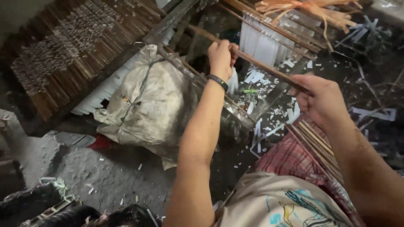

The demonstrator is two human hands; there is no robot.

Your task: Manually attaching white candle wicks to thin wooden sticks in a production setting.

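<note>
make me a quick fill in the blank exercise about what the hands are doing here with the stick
1. Both hands grip one long brown stick; the left hand holds its ____ end.
2. The left wrist wears a ____ band.
3. The right hand grips the stick's ____ end.
4. Left of the left arm lies a grey ____ on the floor.

Missing words: far; black; near; sack

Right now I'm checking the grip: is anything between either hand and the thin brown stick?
Nothing visible. The left hand and the right hand both close their fingers directly on the stick, one toward each end.
</note>
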